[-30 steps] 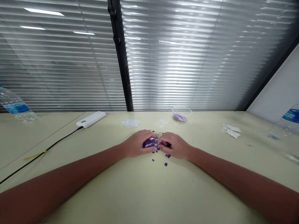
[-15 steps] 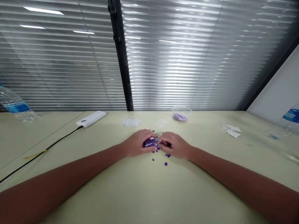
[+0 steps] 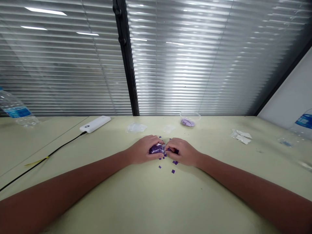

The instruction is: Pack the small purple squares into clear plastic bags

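A small clear bag [image 3: 156, 149] filled with purple pieces lies on the pale table [image 3: 156, 201], its left part between the thumb and fingers of my left hand [image 3: 143, 149]. My right hand [image 3: 184, 151] is closed at the bag's right end, thumb and fingertips pinched together on it. More purple shows under the curled right fingers, partly hidden. Several loose purple squares [image 3: 173, 171] are scattered on the table around both hands.
Behind my hands are clear plastic bags [image 3: 136, 127] and a round clear tub [image 3: 187, 122] with light purple bits. A white power bank [image 3: 95, 124] with a black cable lies left. Torn white wrappers [image 3: 240, 136] lie right. Bottles [image 3: 18, 111] stand at both sides, before window blinds.
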The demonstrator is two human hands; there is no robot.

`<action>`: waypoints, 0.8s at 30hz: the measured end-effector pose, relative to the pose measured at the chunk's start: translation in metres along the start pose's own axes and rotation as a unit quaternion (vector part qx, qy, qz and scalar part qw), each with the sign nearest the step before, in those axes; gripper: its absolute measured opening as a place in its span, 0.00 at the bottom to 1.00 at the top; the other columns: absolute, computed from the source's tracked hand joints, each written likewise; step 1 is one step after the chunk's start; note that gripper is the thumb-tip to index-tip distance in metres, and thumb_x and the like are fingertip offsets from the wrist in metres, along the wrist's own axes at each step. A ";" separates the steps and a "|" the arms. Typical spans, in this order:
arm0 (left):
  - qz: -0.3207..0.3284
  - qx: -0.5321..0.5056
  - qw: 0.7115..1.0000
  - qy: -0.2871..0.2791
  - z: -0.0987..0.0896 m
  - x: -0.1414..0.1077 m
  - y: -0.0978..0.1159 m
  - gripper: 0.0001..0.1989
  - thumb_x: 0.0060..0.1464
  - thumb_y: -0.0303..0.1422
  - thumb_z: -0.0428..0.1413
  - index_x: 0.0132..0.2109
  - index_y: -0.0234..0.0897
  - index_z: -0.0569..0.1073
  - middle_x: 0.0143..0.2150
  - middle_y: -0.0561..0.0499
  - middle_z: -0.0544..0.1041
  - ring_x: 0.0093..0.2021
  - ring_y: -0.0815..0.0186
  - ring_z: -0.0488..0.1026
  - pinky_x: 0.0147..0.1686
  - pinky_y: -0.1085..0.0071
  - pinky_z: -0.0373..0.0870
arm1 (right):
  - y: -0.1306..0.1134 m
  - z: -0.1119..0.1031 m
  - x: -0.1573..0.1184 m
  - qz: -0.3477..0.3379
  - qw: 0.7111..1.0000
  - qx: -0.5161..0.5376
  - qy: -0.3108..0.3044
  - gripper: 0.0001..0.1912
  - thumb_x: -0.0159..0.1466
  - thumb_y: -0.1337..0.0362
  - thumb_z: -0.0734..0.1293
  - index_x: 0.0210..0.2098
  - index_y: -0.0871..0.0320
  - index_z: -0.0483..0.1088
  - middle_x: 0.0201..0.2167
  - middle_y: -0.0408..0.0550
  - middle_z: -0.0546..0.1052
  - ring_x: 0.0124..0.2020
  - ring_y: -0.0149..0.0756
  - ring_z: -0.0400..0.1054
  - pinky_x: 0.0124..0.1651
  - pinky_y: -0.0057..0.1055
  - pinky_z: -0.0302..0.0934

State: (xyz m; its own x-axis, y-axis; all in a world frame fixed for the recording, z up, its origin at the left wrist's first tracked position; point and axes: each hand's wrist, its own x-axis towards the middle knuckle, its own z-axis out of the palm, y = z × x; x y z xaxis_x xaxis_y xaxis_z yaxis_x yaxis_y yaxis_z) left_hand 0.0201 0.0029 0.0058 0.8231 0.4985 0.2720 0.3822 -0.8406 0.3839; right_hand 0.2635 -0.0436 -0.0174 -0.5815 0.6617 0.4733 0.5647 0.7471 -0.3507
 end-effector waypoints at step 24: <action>0.005 0.012 1.000 0.004 -0.001 0.001 0.001 0.20 0.63 0.49 0.59 0.55 0.43 0.74 0.46 0.48 0.77 0.47 0.57 0.73 0.45 0.65 0.67 | -0.001 -0.002 0.000 0.008 1.000 -0.007 -0.006 0.03 0.66 0.69 0.68 0.37 0.56 0.73 0.26 0.40 0.70 0.32 0.33 0.64 0.37 0.29 0.56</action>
State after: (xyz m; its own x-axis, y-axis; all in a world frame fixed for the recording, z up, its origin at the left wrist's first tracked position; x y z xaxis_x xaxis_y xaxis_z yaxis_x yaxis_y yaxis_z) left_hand 0.0211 0.0028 0.0069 0.8240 0.4912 0.2823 0.3836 -0.8504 0.3602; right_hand 0.2641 -0.0441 -0.0156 -0.5794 0.6749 0.4570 0.5827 0.7350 -0.3468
